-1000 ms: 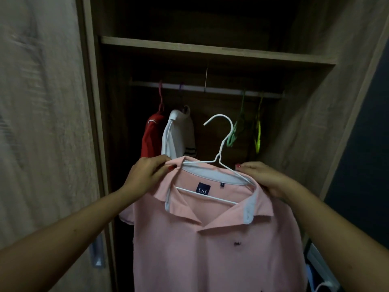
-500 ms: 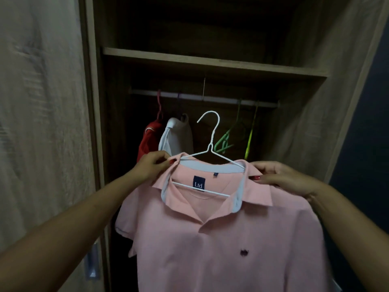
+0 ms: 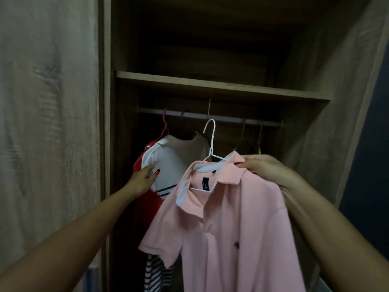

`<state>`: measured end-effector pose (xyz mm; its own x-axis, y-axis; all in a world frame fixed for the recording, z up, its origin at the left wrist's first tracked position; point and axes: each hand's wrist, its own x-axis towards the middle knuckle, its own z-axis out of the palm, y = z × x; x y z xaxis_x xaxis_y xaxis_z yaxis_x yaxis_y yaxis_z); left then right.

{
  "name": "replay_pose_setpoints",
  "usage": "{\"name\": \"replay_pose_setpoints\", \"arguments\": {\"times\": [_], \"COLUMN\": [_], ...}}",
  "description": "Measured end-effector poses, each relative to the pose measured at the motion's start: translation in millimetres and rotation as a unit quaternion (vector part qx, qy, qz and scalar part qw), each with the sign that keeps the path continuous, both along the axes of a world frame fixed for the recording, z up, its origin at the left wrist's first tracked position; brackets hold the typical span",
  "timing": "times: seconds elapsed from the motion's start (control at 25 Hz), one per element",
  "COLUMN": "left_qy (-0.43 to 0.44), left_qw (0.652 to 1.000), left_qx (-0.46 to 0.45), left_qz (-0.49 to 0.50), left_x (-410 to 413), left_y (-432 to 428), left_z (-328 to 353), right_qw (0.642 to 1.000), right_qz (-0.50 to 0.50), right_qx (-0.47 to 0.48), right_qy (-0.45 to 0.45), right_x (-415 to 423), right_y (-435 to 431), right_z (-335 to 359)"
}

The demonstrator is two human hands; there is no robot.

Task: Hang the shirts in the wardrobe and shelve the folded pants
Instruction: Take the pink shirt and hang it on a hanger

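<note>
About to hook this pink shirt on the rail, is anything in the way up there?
Nothing visible blocks it. The white hanger hook sits just below a bare stretch of rail, between the white shirt, touched by the left hand, and the green hangers.

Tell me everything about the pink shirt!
The pink shirt is a short-sleeved polo of soft knit, with a white-lined collar, a dark neck label and a tiny dark chest logo. It hangs tilted on a white wire hanger, not yet on the rail. The right hand holds its shoulder.
</note>
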<state>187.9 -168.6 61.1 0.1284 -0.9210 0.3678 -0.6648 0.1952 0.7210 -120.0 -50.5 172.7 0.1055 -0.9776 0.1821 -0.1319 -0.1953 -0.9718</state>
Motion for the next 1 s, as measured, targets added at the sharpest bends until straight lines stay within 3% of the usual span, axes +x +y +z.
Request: {"name": "replay_pose_setpoints", "arguments": {"times": [0.28,0.52,0.8,0.92,1.0], "left_qy": [-0.038,-0.028,-0.021,-0.021,-0.003], "left_qw": [0.999,0.999,0.999,0.999,0.999], "left_qx": [0.003,-0.019,-0.001,0.001,-0.002], "left_qz": [-0.014,-0.022,-0.044,-0.039,-0.039], "left_x": [13.8,24.3,20.2,14.7,9.5], "left_y": [3.1,6.7,18.5,26.5,34.6], "left_z": [0.8,2.8,3.3,-2.6,-5.5], "right_qw": [0.988,0.982,0.984,0.972,0.950], "right_qz": [-0.126,-0.170,-0.126,-0.169,-0.176], "right_qx": [-0.033,-0.060,0.018,-0.042,-0.139], "right_qy": [-0.088,-0.050,0.124,0.160,0.219], "right_x": [60.3,79.4,73.4,74.8,77.8], "right_y": [-60.4,-121.8,-158.7,-155.4,-144.5], "right_z": [1.9,-1.7,-49.0,-71.3,-82.8]}}
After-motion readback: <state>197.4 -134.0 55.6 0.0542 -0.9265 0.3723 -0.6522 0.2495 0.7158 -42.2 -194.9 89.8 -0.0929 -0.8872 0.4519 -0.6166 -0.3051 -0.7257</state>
